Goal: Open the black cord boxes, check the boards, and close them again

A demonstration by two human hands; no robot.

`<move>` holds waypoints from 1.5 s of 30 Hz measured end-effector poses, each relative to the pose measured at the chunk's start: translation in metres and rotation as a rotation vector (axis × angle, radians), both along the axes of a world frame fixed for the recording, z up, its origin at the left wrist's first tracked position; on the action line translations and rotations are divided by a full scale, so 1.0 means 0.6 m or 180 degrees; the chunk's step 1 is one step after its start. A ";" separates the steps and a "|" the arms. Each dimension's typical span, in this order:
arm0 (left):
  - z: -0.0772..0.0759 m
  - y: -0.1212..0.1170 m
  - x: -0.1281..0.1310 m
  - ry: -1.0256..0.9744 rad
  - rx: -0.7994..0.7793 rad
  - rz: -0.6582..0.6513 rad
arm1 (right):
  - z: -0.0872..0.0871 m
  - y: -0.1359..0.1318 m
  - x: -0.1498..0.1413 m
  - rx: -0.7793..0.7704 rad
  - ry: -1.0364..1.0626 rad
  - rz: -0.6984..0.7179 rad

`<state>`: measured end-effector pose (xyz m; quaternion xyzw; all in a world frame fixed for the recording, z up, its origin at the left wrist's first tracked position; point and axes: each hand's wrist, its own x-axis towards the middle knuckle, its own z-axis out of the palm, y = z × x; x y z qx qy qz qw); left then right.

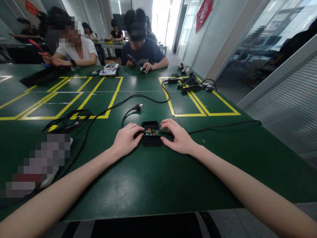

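Note:
A black power adapter [151, 141] lies opened on the green table in front of me, its two case halves folded apart. Between them shows a green circuit board [149, 133] with copper-coloured ring coils. My left hand [126, 138] has thumb and forefinger closed at the adapter's left end, around where the cord enters. At the right end, my right hand [178, 136] curves with thumb and fingers apart, the thumb tip close to the lower case half. A black cable [223, 125] runs right from the adapter. Behind my left hand lies a plug [138, 107] on its cord.
Coiled black cord [66, 120] and a pixelated power strip [47, 165] lie at left. Yellow tape [115, 97] marks rectangles on the table [138, 185]. Black adapters and cables [192, 84] are heaped at far right. Two people [145, 49] sit across the table, handling things.

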<state>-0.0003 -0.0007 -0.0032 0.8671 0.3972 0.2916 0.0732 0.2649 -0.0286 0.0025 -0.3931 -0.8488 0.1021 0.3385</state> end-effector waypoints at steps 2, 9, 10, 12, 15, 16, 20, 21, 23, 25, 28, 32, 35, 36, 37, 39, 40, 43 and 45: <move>0.000 -0.001 0.000 -0.0033 0.0024 0.0004 | 0.000 0.008 0.010 0.0009 -0.0138 -0.0166; 0.005 -0.005 0.002 -0.0266 0.0070 0.0055 | -0.005 0.020 0.025 -0.0310 -0.0102 -0.0318; 0.007 -0.006 0.002 -0.0326 0.0074 0.0043 | -0.005 0.018 0.024 -0.0399 -0.0047 -0.0364; 0.011 -0.008 0.002 -0.0422 0.0072 -0.0046 | -0.004 0.014 0.023 -0.0525 0.0035 -0.0358; 0.016 -0.011 -0.001 -0.0475 0.0025 -0.0336 | 0.001 0.008 0.023 -0.0517 0.0124 -0.0094; 0.018 -0.012 -0.002 -0.0475 0.0000 -0.0434 | 0.003 0.006 0.024 -0.0501 0.0146 -0.0003; 0.020 -0.014 -0.005 -0.0434 -0.0115 -0.0641 | 0.010 -0.002 0.022 -0.0577 0.0133 0.0201; 0.020 -0.014 -0.005 -0.0420 -0.0123 -0.0655 | 0.010 -0.004 0.021 -0.0609 0.0115 0.0241; 0.019 -0.014 -0.006 -0.0401 -0.0111 -0.0669 | 0.010 -0.005 0.019 -0.0651 0.0080 0.0289; 0.018 -0.013 -0.005 -0.0383 -0.0107 -0.0679 | 0.008 -0.005 0.017 -0.0656 0.0064 0.0266; 0.017 -0.011 -0.004 -0.0311 -0.0157 -0.0686 | 0.004 -0.001 0.017 -0.0628 0.0008 0.0172; 0.014 -0.009 -0.003 -0.0215 -0.0216 -0.0691 | -0.002 0.006 0.022 -0.0528 -0.0137 0.0118; 0.012 -0.009 -0.002 -0.0179 -0.0211 -0.0637 | -0.005 0.010 0.025 -0.0482 -0.0214 0.0143; 0.012 -0.009 -0.002 -0.0166 -0.0190 -0.0597 | -0.006 0.011 0.025 -0.0462 -0.0222 0.0155; 0.011 -0.010 -0.002 -0.0153 -0.0166 -0.0552 | -0.007 0.012 0.026 -0.0435 -0.0223 0.0168; 0.011 -0.010 -0.001 -0.0133 -0.0099 -0.0464 | -0.008 0.013 0.025 -0.0373 -0.0222 0.0204; 0.010 -0.011 0.000 -0.0124 -0.0064 -0.0422 | -0.008 0.014 0.025 -0.0340 -0.0227 0.0223; 0.011 -0.012 0.002 -0.0084 0.0032 -0.0308 | -0.007 0.015 0.024 -0.0252 -0.0275 0.0279; 0.012 -0.012 0.002 -0.0078 0.0064 -0.0229 | -0.006 0.015 0.025 -0.0221 -0.0338 0.0301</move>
